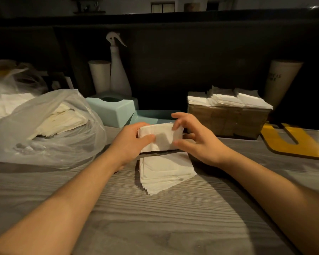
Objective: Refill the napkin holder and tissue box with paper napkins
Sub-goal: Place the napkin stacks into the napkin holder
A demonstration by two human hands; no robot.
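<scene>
Lying fanned on wood-grain table (173, 227), loose napkin stack (164, 173); beyond, left hand (133, 140) gripping white folded napkin wad (160, 137), right hand (197, 140) pinching its edge

Matt grey wood-grain table (155, 218), soft white paper napkins (164, 172), thin glossy clear plastic bag (44, 126) at left, smooth pale-green plastic tissue box (114, 111), far right.
</scene>
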